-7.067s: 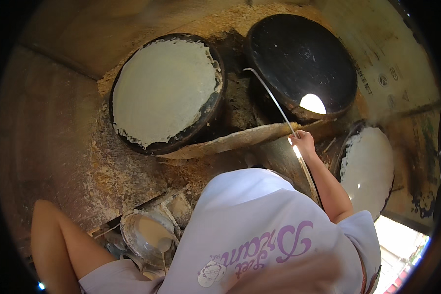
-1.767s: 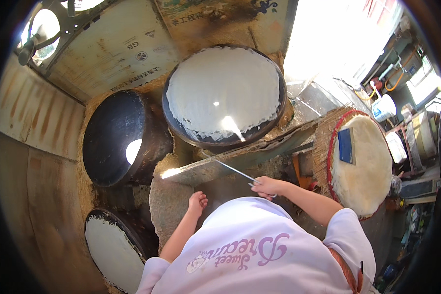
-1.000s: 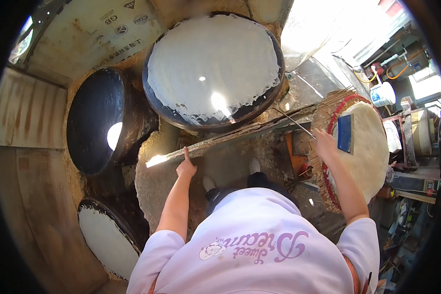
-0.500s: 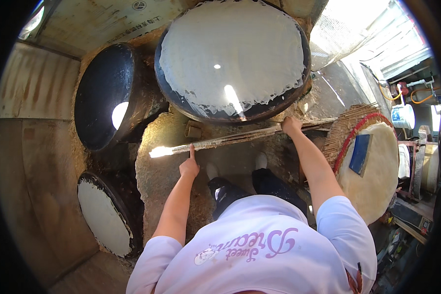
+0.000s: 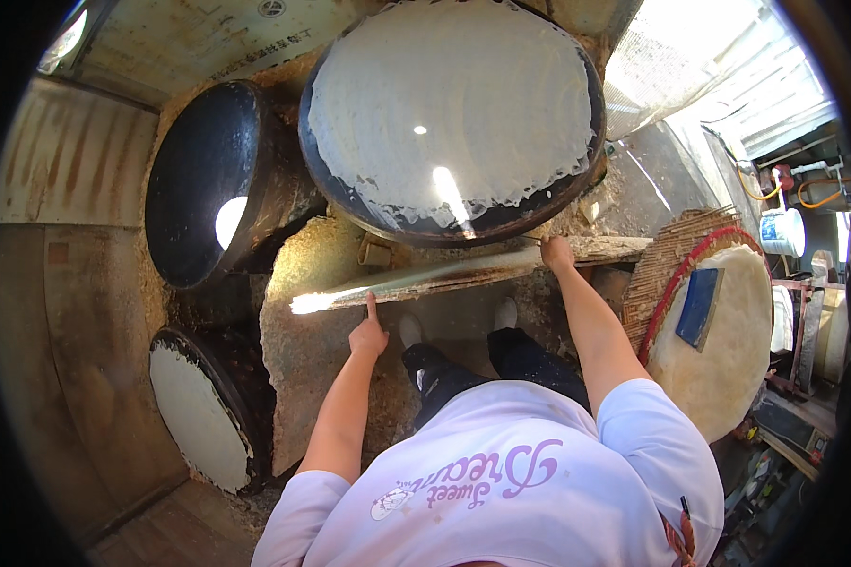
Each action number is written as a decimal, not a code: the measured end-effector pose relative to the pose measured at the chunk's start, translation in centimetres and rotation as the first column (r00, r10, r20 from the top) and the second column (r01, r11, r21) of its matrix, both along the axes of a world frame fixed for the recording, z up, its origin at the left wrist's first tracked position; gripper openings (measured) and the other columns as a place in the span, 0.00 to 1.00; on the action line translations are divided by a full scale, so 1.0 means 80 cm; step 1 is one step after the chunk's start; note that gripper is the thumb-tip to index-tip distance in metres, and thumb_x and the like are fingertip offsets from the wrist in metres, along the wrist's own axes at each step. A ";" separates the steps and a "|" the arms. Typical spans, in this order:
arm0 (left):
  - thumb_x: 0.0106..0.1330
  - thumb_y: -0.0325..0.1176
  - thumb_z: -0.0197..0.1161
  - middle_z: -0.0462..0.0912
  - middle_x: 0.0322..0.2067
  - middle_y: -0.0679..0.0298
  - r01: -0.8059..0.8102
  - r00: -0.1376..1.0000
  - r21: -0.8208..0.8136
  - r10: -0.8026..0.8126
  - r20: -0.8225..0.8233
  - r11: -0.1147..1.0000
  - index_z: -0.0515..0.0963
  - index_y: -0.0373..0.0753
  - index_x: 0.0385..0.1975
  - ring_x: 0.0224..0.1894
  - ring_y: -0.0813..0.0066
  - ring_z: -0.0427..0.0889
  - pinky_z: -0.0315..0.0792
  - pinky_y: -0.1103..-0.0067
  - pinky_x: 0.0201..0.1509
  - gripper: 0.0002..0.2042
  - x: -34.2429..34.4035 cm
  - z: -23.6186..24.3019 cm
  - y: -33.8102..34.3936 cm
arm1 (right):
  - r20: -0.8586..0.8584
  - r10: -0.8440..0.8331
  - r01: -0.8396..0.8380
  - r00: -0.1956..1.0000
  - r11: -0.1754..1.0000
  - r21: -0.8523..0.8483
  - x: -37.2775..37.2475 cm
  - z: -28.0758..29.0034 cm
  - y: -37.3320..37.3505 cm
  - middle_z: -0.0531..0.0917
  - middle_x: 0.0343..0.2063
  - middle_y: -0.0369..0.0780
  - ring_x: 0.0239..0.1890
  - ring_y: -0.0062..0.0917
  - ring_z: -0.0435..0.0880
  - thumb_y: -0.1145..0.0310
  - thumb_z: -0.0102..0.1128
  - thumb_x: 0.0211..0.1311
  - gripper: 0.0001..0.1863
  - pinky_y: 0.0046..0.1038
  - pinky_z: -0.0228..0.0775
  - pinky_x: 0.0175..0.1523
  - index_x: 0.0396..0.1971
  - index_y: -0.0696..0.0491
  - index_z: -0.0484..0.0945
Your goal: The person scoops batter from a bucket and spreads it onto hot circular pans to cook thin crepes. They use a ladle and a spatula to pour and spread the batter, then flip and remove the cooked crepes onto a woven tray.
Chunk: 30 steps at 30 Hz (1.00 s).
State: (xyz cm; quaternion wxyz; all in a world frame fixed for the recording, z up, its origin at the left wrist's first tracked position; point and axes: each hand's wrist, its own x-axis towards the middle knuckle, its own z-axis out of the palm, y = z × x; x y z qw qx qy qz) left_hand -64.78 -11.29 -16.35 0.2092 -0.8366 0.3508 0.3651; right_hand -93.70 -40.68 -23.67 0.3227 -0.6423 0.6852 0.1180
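My left hand (image 5: 367, 336) has its index finger stretched to the front edge of a long, crusted ledge (image 5: 416, 282), its other fingers curled and empty. My right hand (image 5: 558, 255) is closed on a thin metal rod (image 5: 537, 239) just below the rim of a large round black pan (image 5: 444, 113); most of the rod is hidden. A pale, ragged-edged coat covers that pan's face. To its left stands a dark, bare round pan (image 5: 199, 170), tilted, and below that a smaller white-coated one (image 5: 199, 406).
At the right, a round straw mat with a red ring (image 5: 671, 274) carries a pale pad (image 5: 719, 378) and a blue flat scraper (image 5: 696, 307). Beyond are a white bucket (image 5: 781, 230), pipes and clutter. Stained panels form the walls; my feet show below the ledge.
Since a second ago my right hand has moved up and left from beside the mat to the large pan's rim. My left finger stays at the ledge. The view has shifted.
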 end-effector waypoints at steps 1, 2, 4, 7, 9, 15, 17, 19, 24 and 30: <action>0.54 0.40 0.60 0.79 0.35 0.54 0.006 1.000 -0.004 -0.006 -0.001 1.000 0.19 0.48 0.61 0.34 0.58 0.80 0.73 0.68 0.37 0.51 0.002 0.000 -0.001 | 0.006 -0.017 0.018 1.000 1.000 -0.010 -0.001 0.000 0.001 0.77 0.41 0.49 0.45 0.43 0.74 0.53 0.41 0.61 0.23 0.38 0.67 0.48 0.38 0.57 0.76; 0.54 0.40 0.60 0.79 0.36 0.54 0.012 1.000 -0.008 -0.012 -0.003 1.000 0.19 0.48 0.60 0.34 0.58 0.80 0.73 0.68 0.38 0.51 0.002 -0.001 -0.001 | -0.004 -0.014 0.014 1.000 1.000 -0.008 -0.004 -0.004 0.002 0.77 0.42 0.49 0.45 0.43 0.74 0.53 0.41 0.61 0.23 0.37 0.67 0.48 0.39 0.57 0.76; 0.54 0.40 0.60 0.79 0.36 0.54 0.018 1.000 -0.007 -0.018 -0.003 1.000 0.19 0.48 0.60 0.34 0.58 0.80 0.73 0.68 0.38 0.51 0.002 0.000 -0.005 | -0.026 -0.009 0.009 1.000 1.000 -0.001 -0.008 -0.010 0.003 0.76 0.42 0.49 0.45 0.43 0.74 0.51 0.41 0.60 0.24 0.37 0.67 0.48 0.41 0.57 0.74; 0.54 0.40 0.61 0.79 0.36 0.54 0.001 1.000 -0.023 -0.001 0.006 1.000 0.19 0.48 0.60 0.34 0.58 0.80 0.73 0.68 0.38 0.51 0.008 0.000 -0.005 | -0.045 -0.066 0.067 0.997 0.998 0.014 0.012 0.025 0.013 0.78 0.40 0.48 0.45 0.40 0.75 0.51 0.46 0.57 0.24 0.36 0.68 0.48 0.38 0.58 0.76; 0.54 0.40 0.60 0.79 0.35 0.53 0.012 1.000 -0.026 -0.012 -0.003 1.000 0.17 0.48 0.60 0.34 0.57 0.80 0.72 0.68 0.38 0.52 0.008 -0.001 -0.008 | -0.041 -0.064 0.064 0.997 0.998 0.010 0.007 0.017 0.017 0.78 0.40 0.48 0.45 0.39 0.76 0.52 0.46 0.57 0.23 0.36 0.68 0.47 0.38 0.58 0.76; 0.55 0.41 0.60 0.79 0.35 0.51 0.020 1.000 -0.018 -0.020 -0.008 1.000 0.15 0.46 0.58 0.34 0.56 0.79 0.72 0.68 0.38 0.52 0.011 -0.006 -0.007 | -0.069 0.011 -0.008 0.998 0.999 0.045 0.017 0.024 0.017 0.78 0.40 0.47 0.45 0.38 0.76 0.52 0.47 0.57 0.23 0.36 0.68 0.48 0.37 0.57 0.77; 0.55 0.41 0.59 0.79 0.35 0.51 0.026 1.000 -0.005 -0.026 -0.002 1.000 0.15 0.46 0.58 0.34 0.56 0.79 0.72 0.68 0.38 0.52 0.010 -0.003 -0.008 | -0.084 0.047 -0.042 0.995 0.997 0.061 0.018 0.013 0.014 0.78 0.39 0.46 0.45 0.37 0.76 0.52 0.47 0.57 0.22 0.35 0.67 0.48 0.37 0.56 0.78; 0.55 0.41 0.59 0.79 0.35 0.51 0.022 1.000 0.009 -0.022 -0.013 1.000 0.14 0.46 0.58 0.35 0.56 0.79 0.72 0.68 0.38 0.52 0.007 0.001 -0.012 | -0.102 0.052 -0.048 0.993 0.998 0.041 0.019 -0.006 0.012 0.79 0.39 0.46 0.45 0.38 0.76 0.52 0.47 0.57 0.21 0.35 0.68 0.48 0.36 0.55 0.78; 0.55 0.41 0.59 0.79 0.36 0.51 0.029 0.999 0.021 -0.029 -0.015 0.999 0.14 0.46 0.58 0.35 0.56 0.79 0.72 0.68 0.38 0.52 0.011 -0.001 -0.005 | -0.071 0.071 -0.069 0.995 0.997 0.038 0.017 -0.006 0.013 0.80 0.37 0.46 0.43 0.37 0.78 0.55 0.48 0.57 0.18 0.34 0.70 0.45 0.34 0.54 0.79; 0.54 0.41 0.60 0.79 0.37 0.54 0.022 1.000 0.008 -0.022 -0.010 1.000 0.17 0.49 0.59 0.35 0.59 0.80 0.72 0.68 0.38 0.52 0.019 -0.005 -0.014 | -0.314 0.233 -0.294 0.920 0.942 -0.160 -0.035 0.069 -0.011 0.81 0.32 0.44 0.35 0.35 0.81 0.61 0.49 0.56 0.14 0.33 0.72 0.38 0.28 0.55 0.80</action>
